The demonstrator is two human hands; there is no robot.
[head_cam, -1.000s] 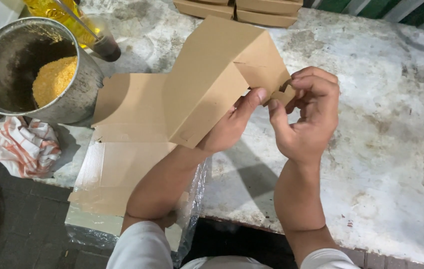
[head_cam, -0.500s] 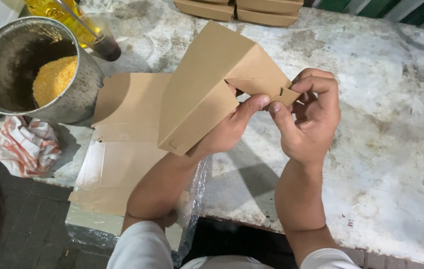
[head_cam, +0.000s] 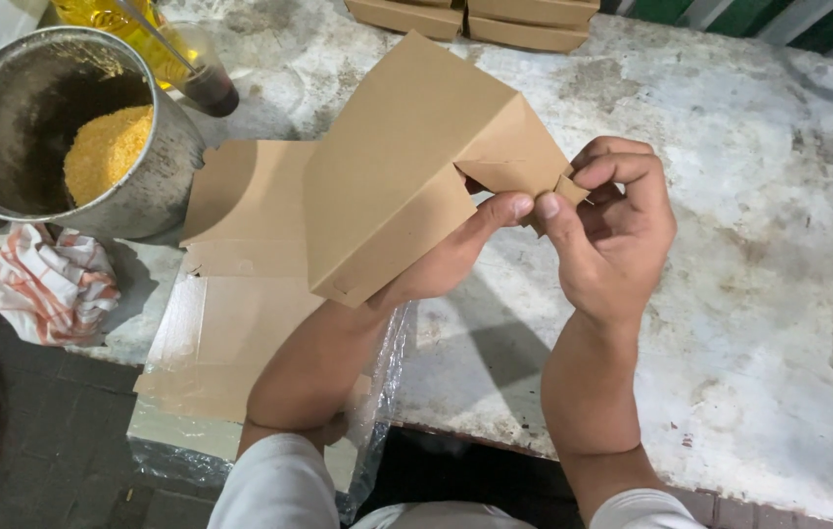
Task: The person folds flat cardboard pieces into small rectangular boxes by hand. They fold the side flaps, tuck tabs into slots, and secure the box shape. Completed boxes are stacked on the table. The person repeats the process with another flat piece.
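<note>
Both hands hold the brown cardboard box (head_cam: 406,167) above the counter's (head_cam: 749,294) near edge. Since a second ago, its flat panels have folded into a box shape. Left hand (head_cam: 446,260) grasps underneath; right hand (head_cam: 612,235) pinches the corner tab (head_cam: 565,188).

Short white sleeves, bare forearms, no gloves or rings

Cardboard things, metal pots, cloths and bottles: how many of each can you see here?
Cardboard box being folded, held in both hands: 1
Stack of flat cardboard blanks: 1
Folded cardboard boxes at the far edge: 2
Metal pot of yellow crumbs: 1
Striped cloth: 1
Bottle of yellow liquid: 1
Total: 7
</note>
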